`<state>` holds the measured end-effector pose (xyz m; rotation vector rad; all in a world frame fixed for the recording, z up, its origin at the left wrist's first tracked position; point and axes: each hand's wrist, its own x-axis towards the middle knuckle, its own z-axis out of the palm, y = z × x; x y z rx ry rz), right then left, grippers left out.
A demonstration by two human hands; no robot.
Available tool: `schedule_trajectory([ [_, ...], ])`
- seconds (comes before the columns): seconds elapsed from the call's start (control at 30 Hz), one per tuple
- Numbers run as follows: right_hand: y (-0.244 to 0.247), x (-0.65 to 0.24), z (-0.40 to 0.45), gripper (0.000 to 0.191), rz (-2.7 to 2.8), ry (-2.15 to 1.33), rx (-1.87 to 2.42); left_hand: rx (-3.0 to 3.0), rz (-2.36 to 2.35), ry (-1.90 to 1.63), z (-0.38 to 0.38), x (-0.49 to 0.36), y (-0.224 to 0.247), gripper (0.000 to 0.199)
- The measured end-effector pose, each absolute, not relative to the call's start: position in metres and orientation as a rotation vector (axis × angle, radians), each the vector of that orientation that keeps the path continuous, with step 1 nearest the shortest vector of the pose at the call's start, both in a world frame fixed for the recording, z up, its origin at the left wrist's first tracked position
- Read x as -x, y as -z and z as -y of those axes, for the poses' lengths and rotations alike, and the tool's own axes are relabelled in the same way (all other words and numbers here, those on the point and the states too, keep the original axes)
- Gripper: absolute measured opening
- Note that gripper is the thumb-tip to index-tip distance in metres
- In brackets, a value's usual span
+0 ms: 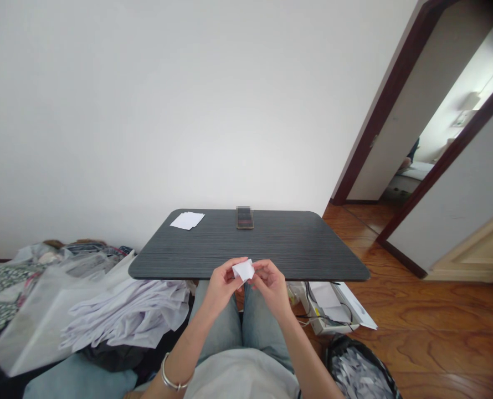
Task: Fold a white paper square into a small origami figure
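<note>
- Head view, and here's the action: a small folded white paper [244, 270] is up at the near edge of the desk [280, 244], around its middle, pinched between both hands.
- Left hand [225, 277] grips the paper's left side, right hand [270, 281] closes on its right; the folds are too small to read, and the paper covers part of the grip.
- Far left corner of the desk: a few white sheets [187, 220] lie overlapping, their number hard to tell.
- Middle of the desk's far edge: a phone-like dark object [245, 218], its upper part blurred into blocks.
- Below the desk's right end sits an open white box [337, 328], partly hidden by the desktop, with papers and dark cables in it.
- Nearer than that box, lower right of the desk, a black bag [340, 339] is full of pale scraps [357, 374], cut off by the bottom of the view.
- Left of the desk, a cloudy plastic bag [34, 318] lies by a heap of white cloth [134, 316]; the bag's contents can't be made out.
</note>
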<state>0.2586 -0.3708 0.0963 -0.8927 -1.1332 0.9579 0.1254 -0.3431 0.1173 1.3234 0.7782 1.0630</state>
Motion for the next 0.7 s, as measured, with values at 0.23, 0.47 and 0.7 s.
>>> schedule_trajectory([
  [0.23,-0.095,-0.267,0.368,0.015,1.31,-0.709,0.905,-1.311,-0.791,-1.047,0.343,-0.125,-0.12,0.044],
  [0.47,-0.097,-0.273,0.369,0.015,1.323,-0.596,0.96,-1.357,-0.804,-1.029,0.345,-0.132,-0.115,0.041],
  [0.7,-0.098,-0.274,0.371,0.016,1.342,-0.5,0.962,-1.402,-0.805,-1.015,0.347,-0.134,-0.115,0.04],
])
